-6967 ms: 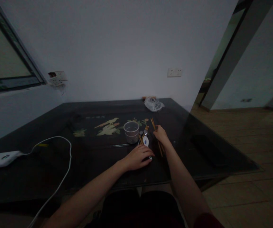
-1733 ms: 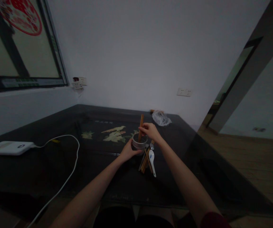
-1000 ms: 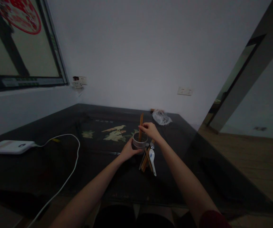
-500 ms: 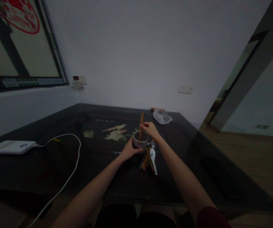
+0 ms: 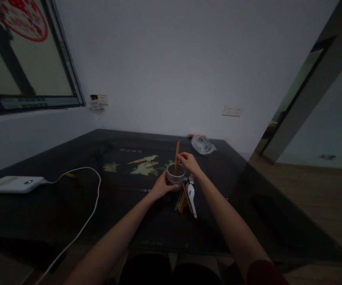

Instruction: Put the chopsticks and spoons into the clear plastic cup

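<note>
My left hand (image 5: 161, 187) is wrapped around a round, clear-looking cup (image 5: 175, 179) on the dark table, thumb across its front. A pair of wooden chopsticks (image 5: 176, 156) stands nearly upright with the lower ends inside the cup. Above the rim, my right hand (image 5: 188, 160) pinches at the chopsticks, its fingertips at their right side. Just in front of the cup lies a pile of utensils: several more wooden chopsticks (image 5: 183, 202), a white spoon (image 5: 191, 198) with a blue mark, and a metal utensil (image 5: 191, 180) partly covered by the others.
A white power bank (image 5: 13, 184) rests at the left, its white cable (image 5: 98, 190) curving over the table's front edge. Toward the wall lies a crumpled clear plastic bag (image 5: 203, 145). The dark table (image 5: 123, 221) has a bird and flower pattern (image 5: 144, 165).
My right fingertips have shifted slightly right and up along the chopsticks, which still stand in the cup. The left hand keeps its place on the cup.
</note>
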Demonstrator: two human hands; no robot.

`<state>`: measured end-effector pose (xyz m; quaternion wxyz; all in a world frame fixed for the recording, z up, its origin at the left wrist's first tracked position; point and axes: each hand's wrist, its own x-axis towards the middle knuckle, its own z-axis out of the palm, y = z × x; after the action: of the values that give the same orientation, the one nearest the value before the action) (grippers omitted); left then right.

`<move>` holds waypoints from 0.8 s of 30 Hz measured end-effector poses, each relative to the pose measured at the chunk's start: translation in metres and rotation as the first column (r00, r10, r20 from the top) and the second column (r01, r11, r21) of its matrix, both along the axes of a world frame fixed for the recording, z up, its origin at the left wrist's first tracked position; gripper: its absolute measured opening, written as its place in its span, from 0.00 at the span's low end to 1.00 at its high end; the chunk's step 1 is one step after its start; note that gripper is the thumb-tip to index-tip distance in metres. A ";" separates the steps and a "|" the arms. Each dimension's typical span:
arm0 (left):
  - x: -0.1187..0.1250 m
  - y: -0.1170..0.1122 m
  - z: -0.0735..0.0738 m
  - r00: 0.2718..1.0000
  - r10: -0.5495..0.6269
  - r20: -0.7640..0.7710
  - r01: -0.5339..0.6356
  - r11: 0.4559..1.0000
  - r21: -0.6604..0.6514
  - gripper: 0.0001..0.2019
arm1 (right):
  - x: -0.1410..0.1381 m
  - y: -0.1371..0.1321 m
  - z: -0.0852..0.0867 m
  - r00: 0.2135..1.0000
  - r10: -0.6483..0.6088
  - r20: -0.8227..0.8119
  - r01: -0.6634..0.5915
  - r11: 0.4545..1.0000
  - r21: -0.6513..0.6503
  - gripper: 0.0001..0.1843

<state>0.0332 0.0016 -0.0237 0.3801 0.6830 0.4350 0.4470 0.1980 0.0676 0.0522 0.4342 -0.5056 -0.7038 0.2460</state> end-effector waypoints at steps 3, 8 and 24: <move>-0.001 0.000 0.001 1.000 0.007 -0.015 -0.007 1.000 -0.007 0.35 | 0.013 -0.011 -0.004 0.995 -0.029 -0.093 0.033 0.999 0.034 0.20; -0.003 0.003 0.000 1.000 -0.006 0.003 0.006 1.000 -0.031 0.37 | 0.049 -0.042 -0.018 0.972 -0.015 -0.234 0.016 1.000 0.001 0.27; -0.005 0.007 -0.001 0.994 -0.081 0.073 0.087 0.992 -0.087 0.38 | 0.067 -0.065 -0.062 0.924 -0.187 0.334 0.227 0.970 -0.087 0.09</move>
<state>0.0287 0.0085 -0.0243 0.4437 0.6672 0.4120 0.4338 0.2650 0.0022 -0.0096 0.3042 -0.6366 -0.6914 0.1556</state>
